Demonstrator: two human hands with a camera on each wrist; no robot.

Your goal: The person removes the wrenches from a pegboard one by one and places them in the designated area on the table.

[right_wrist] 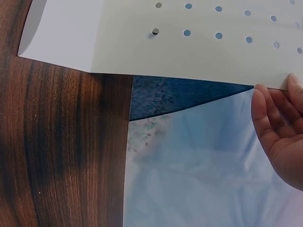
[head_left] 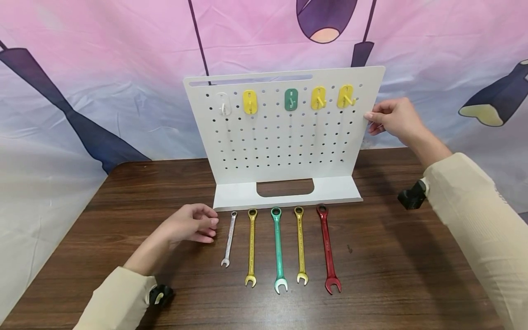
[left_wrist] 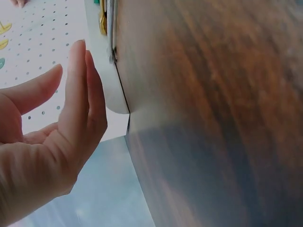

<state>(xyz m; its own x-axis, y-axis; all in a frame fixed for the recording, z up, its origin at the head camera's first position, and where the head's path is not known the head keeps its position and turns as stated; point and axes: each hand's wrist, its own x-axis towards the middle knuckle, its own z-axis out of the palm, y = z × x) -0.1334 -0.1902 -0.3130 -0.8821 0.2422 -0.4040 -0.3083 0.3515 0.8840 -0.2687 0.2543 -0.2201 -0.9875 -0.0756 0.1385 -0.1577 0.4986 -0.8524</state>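
My right hand (head_left: 393, 119) pinches the right edge of a white pegboard (head_left: 288, 160), thumb in front and fingers behind; in the right wrist view the thumb (right_wrist: 294, 90) overlaps that edge. My left hand (head_left: 189, 224) hovers by the board's front left corner, fingers loosely bent and holding nothing. Close beside it lies a small silver combination wrench (head_left: 229, 239). To the right, in a row, are a yellow wrench (head_left: 251, 247), a green wrench (head_left: 278, 250), another yellow wrench (head_left: 301, 245) and a red wrench (head_left: 327, 247), ring ends toward the board.
Along the board's upper part sit a white hook (head_left: 223, 104), a yellow hook (head_left: 250, 101), a green hook (head_left: 291, 99) and two more yellow hooks (head_left: 318, 97). The board stands near the back of a dark wooden table (head_left: 383, 266). A patterned cloth (head_left: 136, 68) hangs behind.
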